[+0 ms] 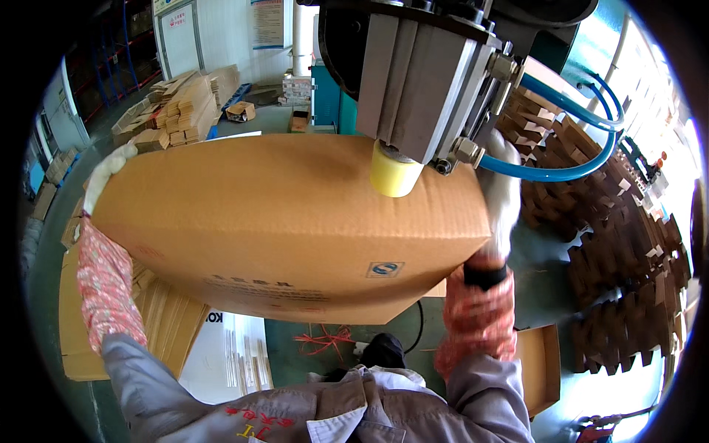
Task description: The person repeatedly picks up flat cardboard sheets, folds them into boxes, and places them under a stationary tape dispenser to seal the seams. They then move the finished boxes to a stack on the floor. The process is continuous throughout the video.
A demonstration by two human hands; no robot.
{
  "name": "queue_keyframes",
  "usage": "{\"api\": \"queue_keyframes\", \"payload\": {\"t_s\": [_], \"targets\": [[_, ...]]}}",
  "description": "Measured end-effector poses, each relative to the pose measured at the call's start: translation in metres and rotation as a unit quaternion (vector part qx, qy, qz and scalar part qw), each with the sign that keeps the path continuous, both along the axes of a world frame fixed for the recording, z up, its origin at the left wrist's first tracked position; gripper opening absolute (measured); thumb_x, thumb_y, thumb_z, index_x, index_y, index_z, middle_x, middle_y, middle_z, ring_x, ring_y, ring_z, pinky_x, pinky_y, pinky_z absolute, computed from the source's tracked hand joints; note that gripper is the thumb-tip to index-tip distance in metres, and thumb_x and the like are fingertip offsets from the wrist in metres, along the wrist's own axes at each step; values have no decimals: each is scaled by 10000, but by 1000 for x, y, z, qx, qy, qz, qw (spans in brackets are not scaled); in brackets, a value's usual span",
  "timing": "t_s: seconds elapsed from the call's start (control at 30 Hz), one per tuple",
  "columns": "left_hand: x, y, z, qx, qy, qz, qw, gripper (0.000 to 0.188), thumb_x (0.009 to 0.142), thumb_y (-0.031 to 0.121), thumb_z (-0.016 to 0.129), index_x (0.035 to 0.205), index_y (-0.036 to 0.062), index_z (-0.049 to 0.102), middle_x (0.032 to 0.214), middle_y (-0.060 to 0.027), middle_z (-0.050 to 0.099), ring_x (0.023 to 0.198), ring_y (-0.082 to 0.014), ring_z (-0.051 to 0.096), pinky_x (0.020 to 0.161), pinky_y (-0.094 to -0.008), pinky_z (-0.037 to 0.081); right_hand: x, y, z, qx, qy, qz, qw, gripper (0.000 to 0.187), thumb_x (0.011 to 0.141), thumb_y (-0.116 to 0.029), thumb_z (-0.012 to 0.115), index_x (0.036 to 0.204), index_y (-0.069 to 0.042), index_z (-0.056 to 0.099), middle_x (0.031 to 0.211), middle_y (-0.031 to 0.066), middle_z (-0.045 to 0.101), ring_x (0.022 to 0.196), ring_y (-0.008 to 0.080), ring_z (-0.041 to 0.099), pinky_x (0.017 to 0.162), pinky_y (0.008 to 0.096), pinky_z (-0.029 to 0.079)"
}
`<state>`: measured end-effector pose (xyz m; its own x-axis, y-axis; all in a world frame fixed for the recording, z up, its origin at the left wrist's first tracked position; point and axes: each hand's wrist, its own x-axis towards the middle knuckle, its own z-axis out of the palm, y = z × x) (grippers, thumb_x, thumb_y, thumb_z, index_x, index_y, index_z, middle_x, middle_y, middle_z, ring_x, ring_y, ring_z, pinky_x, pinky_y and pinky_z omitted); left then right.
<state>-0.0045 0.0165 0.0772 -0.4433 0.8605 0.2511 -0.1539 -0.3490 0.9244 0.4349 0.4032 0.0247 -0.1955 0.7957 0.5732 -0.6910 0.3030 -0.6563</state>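
Observation:
A large brown cardboard box (pixel 295 229) spans the space before me, printed on the side that faces me. At its left end, my left hand (pixel 108 171) in a white glove is closed on the far corner. My right hand (pixel 504 196), also gloved in white and blurred, presses along the box's right end; its fingers are partly hidden by the machine. Over the right part of the box hangs a grey machine head (pixel 417 81) with a yellow cylindrical tip (pixel 395 171). The tip overlaps the box top in view; whether it touches cannot be told.
Blue air hoses (pixel 569 174) loop from the machine beside my right hand. Flat cardboard stacks (pixel 185 111) stand far left, and tall stacks of brown folded cardboard (pixel 613 273) on the right. Below lie cardboard sheets (pixel 166 317), red strapping (pixel 325 341) and an open carton (pixel 539 365).

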Motion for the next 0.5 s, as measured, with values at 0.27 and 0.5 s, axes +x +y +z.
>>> {"api": "queue_keyframes", "payload": {"t_s": [0.27,0.5], "targets": [[70,39,-73,-39,-35,-15,999,331,907,143,659,1200,-7,623,940,-75,664,791,-207,675,735,-357,595,168,3,-65,-102,-51,-127,985,783,1036,-640,525,1424,39,571,1412,147,628,1291,281,592,1175,424,394],[183,147,-55,108,-35,-179,977,338,967,95,633,1287,-13,624,968,-1,656,828,-122,661,776,-274,576,284,122,-24,-124,-91,-171,973,836,994,-710,561,1340,44,659,1299,139,703,1186,279,652,1126,416,438]]}}
